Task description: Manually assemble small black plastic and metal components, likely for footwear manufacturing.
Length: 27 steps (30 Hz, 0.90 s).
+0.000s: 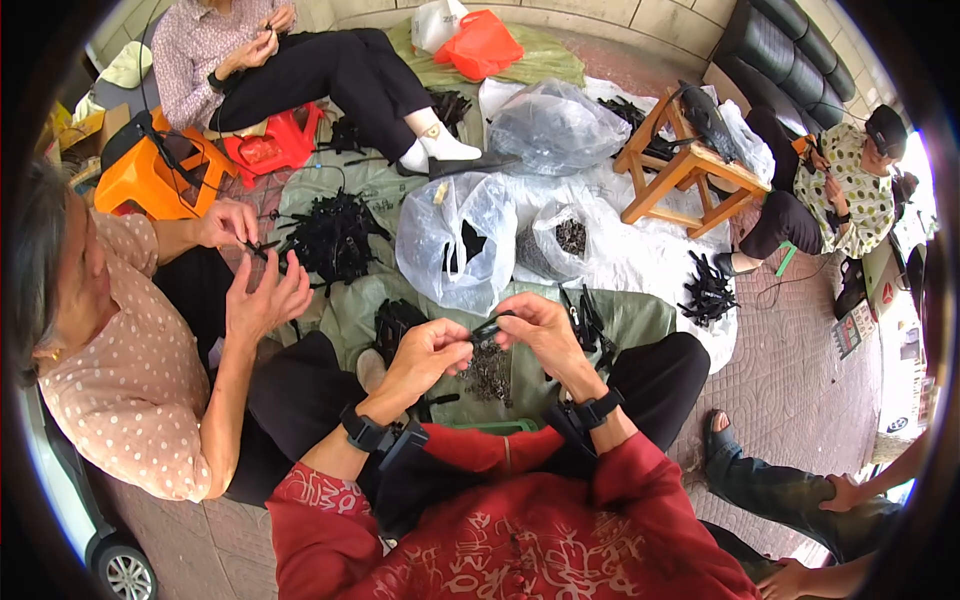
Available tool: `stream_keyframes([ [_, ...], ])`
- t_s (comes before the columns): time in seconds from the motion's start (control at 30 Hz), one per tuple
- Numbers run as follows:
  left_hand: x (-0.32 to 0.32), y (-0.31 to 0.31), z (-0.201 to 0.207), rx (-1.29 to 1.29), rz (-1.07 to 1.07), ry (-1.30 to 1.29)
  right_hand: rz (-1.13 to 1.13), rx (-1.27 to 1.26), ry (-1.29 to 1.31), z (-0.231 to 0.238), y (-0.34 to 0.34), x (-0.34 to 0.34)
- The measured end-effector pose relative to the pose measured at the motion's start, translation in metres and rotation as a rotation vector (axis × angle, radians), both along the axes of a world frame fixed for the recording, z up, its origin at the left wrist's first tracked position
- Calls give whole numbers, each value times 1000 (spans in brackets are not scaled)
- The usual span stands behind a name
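Observation:
My left hand (pixel 432 355) and my right hand (pixel 541 334) meet in front of me, fingertips pinched. Between them runs a small black strip (pixel 489 328), one end in each hand; its exact kind is too small to make out. Just below lies a heap of small dark metal-looking pieces (pixel 488 378) on the green sheet. Beyond my right fingers several long black strips (pixel 590 322) are spread out. A bundle of black strips (pixel 398 322) lies beside my left hand. Both wrists wear black bands.
Ahead stand a clear plastic bag (pixel 456 235) and a smaller bag of small pieces (pixel 553 243). A larger black pile (pixel 335 235) lies left. A wooden stool (pixel 690 165) stands far right. A person (pixel 130 370) sits close at left, handling a black piece; others sit farther off.

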<state>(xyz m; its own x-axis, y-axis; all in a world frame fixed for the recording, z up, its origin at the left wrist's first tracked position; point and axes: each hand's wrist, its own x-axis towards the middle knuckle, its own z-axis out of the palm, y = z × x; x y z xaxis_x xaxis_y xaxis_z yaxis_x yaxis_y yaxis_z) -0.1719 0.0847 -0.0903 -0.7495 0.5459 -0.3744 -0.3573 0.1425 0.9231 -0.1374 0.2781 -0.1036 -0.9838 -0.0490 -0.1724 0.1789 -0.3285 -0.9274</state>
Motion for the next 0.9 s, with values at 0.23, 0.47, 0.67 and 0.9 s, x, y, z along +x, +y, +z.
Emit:
stream_keyframes([
  [0.23, -2, -11, 6, -35, 99, -112, -17, -287, -131, -56, -1, -48],
  [0.47, 0, -18, 17, 157, 378, -277, 164, 413, -611, -253, 25, -16],
  [0.67, -5, -25, 23, 184, 421, -392, 161, 1098, -385, -283, -1, -9],
  [0.9, -11, -29, 26, 145, 378, -478, 240, 1238, -235, -284, -25, -9],
])
